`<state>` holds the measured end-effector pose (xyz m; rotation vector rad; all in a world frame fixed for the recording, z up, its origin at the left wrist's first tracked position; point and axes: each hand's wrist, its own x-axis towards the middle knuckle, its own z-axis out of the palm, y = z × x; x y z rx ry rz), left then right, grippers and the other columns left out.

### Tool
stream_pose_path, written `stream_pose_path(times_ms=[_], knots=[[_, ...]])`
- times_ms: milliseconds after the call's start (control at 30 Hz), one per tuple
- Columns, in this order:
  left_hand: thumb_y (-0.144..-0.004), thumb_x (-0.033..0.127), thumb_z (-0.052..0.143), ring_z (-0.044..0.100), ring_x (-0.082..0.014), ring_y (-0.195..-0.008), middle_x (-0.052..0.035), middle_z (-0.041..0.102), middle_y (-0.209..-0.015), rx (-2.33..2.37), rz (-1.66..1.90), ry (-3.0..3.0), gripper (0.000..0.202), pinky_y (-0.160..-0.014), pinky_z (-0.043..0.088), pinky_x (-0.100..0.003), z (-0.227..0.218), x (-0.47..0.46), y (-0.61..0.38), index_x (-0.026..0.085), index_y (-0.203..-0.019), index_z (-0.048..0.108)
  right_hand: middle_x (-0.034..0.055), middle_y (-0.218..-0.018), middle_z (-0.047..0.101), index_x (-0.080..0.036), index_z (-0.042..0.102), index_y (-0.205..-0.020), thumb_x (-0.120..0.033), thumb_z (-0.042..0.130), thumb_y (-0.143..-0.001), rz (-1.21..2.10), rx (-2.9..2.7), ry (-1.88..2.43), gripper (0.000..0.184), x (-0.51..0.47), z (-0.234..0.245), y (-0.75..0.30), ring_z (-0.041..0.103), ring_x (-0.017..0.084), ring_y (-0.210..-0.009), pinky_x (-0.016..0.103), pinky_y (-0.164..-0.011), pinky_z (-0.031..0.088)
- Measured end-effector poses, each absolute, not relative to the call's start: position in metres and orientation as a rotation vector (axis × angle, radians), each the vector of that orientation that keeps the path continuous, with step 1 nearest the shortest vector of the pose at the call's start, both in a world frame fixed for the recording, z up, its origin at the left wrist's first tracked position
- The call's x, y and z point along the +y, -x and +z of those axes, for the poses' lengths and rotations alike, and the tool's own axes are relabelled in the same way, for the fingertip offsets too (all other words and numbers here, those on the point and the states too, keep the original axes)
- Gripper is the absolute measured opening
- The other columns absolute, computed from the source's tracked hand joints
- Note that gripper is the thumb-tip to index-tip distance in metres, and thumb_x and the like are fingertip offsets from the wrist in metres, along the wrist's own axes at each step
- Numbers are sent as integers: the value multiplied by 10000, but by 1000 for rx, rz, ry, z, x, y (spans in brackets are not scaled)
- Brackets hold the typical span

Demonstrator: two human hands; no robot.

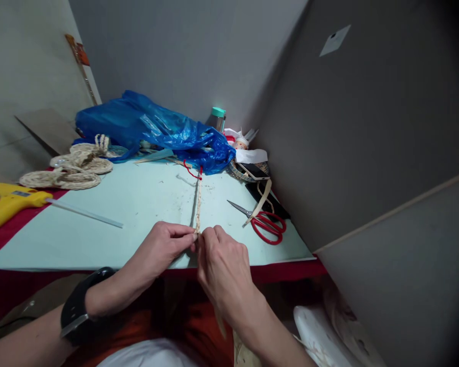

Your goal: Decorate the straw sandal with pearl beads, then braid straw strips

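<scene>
A thin braid [199, 201] of pale straw-like fibre runs straight down the table to my fingers. Its far end meets a red cord [193, 174] near the blue bag. My left hand [170, 244] pinches the near end of the braid between thumb and forefinger. Right beside it, my right hand [224, 255] is closed on the strands at the same end, its fingertips partly hidden behind the knuckles. A loose pale strand [219, 322] hangs below my right hand.
Red-handled scissors [268, 227] lie to the right, by a curled strip [260, 201]. A yellow glue gun [13, 201] sits left, before woven straw slippers [61, 177]. Behind are a blue plastic bag [149, 125], a green-lidded bottle [217, 118] and a basket [240, 173] bearing a phone [254, 171]. Grey walls enclose the table.
</scene>
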<state>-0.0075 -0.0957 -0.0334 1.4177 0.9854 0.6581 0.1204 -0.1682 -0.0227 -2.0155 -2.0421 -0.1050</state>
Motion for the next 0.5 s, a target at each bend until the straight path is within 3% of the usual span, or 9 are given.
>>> stream_pose_path(times_ms=[133,300,433,500], knots=[[-811,344,635,288,-88,-466,53,434,-441,986,597,-1372,274,-472,174,-253,-33,-97,11,149,-625,682,42,-785,588,-194,548,-878,-46,492,-815,-343,-2060,2025,170,-172,-26,-108,593,214,-659,317,-500,287],[-812,399,674,276,-76,-482,55,430,-487,913,626,-1246,295,-468,158,-239,-30,-96,14,136,-681,701,68,-815,619,-140,594,-979,9,462,-817,-432,-2075,1875,257,-176,-31,-99,597,217,-675,318,-526,389],[-753,343,745,313,-73,-509,35,490,-552,874,628,-1117,218,-470,178,-218,-28,-94,16,125,-766,733,57,-909,657,-184,628,-980,-218,494,-950,25,-2061,1582,142,-181,-15,-116,604,204,-799,313,-674,456],[-759,315,735,280,-62,-506,26,513,-580,831,619,-1105,200,-465,159,-213,-28,-93,17,117,-739,719,64,-923,658,-182,637,-989,-294,481,-978,117,-1876,1560,192,-178,-6,-130,595,204,-863,321,-761,447]])
